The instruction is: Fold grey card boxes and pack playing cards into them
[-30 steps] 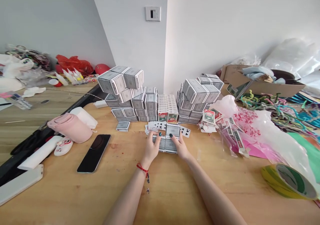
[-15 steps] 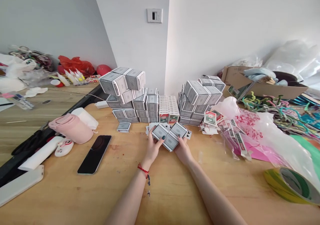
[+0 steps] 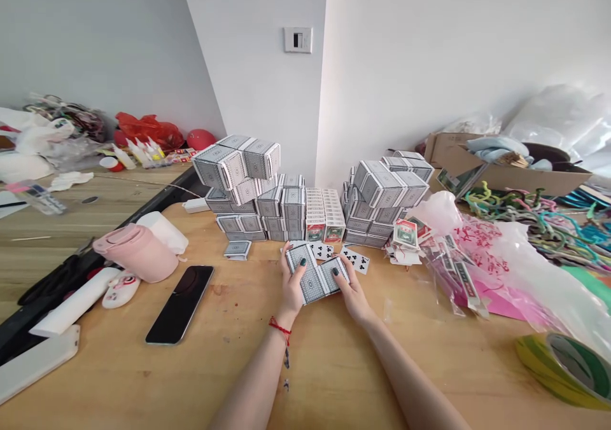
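Here we go: the left hand [image 3: 292,284] and right hand [image 3: 352,290] are clamped on two packets of grey-backed playing cards [image 3: 311,282], held edge to edge just above the worktop [image 3: 329,379]. Right past the hands, face-up club cards [image 3: 356,260] lie loose. Beyond them tower stacked card boxes [image 3: 281,204] beside a block of green-labelled card boxes [image 3: 316,215]. Far off to the right, an open cardboard box [image 3: 477,179] holds pale blue cloth [image 3: 496,145]; left of the hands, a black phone [image 3: 180,304] lies flat.
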`<state>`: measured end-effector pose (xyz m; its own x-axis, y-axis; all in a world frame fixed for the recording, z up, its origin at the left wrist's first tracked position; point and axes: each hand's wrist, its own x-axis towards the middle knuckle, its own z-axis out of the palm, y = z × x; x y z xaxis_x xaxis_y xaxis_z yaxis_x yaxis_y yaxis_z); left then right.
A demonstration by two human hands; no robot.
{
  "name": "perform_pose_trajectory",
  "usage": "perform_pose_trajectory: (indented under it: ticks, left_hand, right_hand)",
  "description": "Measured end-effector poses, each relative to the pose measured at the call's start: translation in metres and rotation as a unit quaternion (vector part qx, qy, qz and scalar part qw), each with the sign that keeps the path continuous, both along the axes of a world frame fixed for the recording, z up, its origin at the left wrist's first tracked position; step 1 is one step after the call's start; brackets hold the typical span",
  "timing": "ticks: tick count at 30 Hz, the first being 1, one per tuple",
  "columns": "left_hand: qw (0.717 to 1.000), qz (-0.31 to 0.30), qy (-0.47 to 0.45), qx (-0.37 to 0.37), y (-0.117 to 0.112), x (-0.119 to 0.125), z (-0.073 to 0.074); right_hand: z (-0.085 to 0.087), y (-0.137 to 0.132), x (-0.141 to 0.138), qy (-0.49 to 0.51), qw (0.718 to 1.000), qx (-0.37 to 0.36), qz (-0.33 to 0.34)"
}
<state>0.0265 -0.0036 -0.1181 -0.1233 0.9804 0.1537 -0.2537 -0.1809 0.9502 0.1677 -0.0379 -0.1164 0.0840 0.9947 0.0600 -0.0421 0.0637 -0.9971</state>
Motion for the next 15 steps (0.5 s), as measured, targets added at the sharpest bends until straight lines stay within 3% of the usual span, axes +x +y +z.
perform_pose_trajectory:
  ticks: [4,10,13,15]
  left_hand:
    - [0.999,-0.030,0.031,0.016,0.009,-0.005,0.000]
    - [0.999,0.015,0.041,0.030,0.020,-0.012,0.001]
    - [1.000,0.020,0.002,-0.007,0.027,-0.013,-0.005]
    - [0.997,-0.003,-0.044,-0.061,0.031,-0.014,-0.009]
  right_hand:
    - [0.003,-0.001,0.004,-0.022,1.000,0.017,-0.006]
    - [0.014,0.004,0.017,-0.118,0.993,-0.001,0.010]
    - [0.041,0.011,0.026,-0.217,0.976,0.027,0.005]
    - [0.071,0.018,0.034,-0.305,0.951,0.056,-0.014]
